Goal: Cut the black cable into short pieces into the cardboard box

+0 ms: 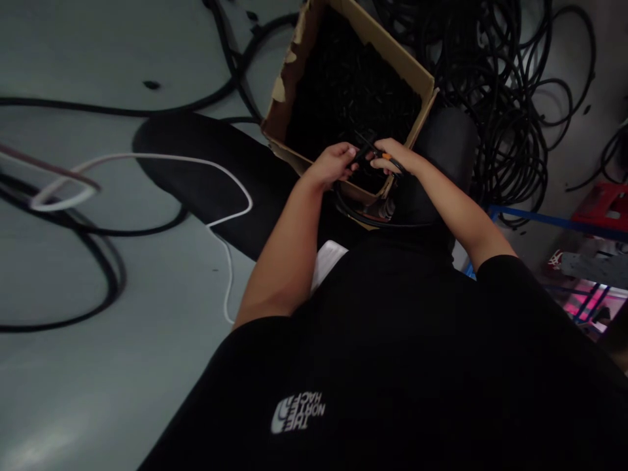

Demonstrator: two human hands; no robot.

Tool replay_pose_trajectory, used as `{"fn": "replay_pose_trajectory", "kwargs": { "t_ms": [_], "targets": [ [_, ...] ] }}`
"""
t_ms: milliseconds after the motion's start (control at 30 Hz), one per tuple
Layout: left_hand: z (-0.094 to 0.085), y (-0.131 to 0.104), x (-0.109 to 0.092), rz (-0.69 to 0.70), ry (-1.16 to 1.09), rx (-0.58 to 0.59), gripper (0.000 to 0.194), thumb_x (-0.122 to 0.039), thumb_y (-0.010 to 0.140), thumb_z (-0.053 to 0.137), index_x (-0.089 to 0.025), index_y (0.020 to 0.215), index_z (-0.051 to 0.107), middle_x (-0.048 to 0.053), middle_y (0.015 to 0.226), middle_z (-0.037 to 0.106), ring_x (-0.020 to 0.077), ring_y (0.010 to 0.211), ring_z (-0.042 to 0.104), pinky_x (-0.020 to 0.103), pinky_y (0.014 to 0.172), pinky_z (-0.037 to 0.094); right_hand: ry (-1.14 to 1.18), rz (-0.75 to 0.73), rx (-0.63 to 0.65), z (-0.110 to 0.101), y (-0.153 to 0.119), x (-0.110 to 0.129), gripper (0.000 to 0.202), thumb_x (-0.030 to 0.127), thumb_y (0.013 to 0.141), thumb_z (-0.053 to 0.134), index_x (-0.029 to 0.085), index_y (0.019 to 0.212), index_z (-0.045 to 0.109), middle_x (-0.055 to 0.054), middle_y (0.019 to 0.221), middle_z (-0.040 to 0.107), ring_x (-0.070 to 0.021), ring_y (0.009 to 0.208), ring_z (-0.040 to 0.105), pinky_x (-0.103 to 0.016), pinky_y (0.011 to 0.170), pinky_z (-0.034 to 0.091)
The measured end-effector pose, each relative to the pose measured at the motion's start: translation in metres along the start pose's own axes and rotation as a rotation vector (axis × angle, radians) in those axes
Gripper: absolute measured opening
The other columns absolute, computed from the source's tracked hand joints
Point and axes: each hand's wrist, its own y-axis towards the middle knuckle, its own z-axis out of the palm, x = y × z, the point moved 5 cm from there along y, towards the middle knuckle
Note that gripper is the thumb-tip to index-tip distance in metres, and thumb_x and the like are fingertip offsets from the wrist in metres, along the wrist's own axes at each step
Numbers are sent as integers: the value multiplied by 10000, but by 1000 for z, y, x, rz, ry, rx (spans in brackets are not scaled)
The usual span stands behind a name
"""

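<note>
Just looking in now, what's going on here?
A seated person is working with both hands over an open carton. The left hand holds a black cable; the right hand grips an orange-marked tool close beside it. Dark pieces fill much of the carton, and loose black coils lie on the floor.

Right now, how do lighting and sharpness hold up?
Head view: dim overall, with pale glare on the smooth grey-green floor; head view: the brown cardboard box is nearly black inside; head view: detail between the bare left hand and bare right hand looks soft.
</note>
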Motion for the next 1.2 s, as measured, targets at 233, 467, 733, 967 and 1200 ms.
{"fn": "replay_pose_trajectory", "kwargs": {
  "t_ms": [233,467,733,967,1200],
  "targets": [
    [-12,10,-4,29,-234,-105,500,-457,1165,961,-247,900,593,-25,687,569,109,538,468,207,481,333,42,66,13,3,-4,-7,184,23,1170,762,190,1136,692,71,782,676,-122,628,603,-233,608,498],
    [-7,6,-5,80,-244,-142,288,-455,1161,953,-263,1193,742,-14,809,700,182,714,724,258,648,531,12,-146,-49,4,21,-31,239,78,1052,846,230,1101,669,-2,1038,780,-180,990,746,-271,1001,638],
    [14,-1,-8,36,-170,-65,497,-283,1108,1036,-243,972,560,-8,805,752,82,574,525,175,532,336,-69,-200,-9,6,20,-14,255,114,1059,796,245,950,605,10,902,689,-165,908,670,-209,796,552],
    [6,10,0,116,-161,-146,489,-323,1039,1085,-259,1050,601,-28,829,724,116,622,593,211,566,398,-88,-99,-102,4,9,0,234,132,1161,743,231,994,613,14,848,712,-124,733,634,-189,675,489],
    [-4,18,11,207,-25,-193,501,-448,975,1094,-277,996,624,-20,769,652,201,686,600,287,674,434,-67,-61,-119,10,17,-6,260,174,1136,830,249,998,622,33,870,715,-150,779,682,-231,794,559]
  ]
}}
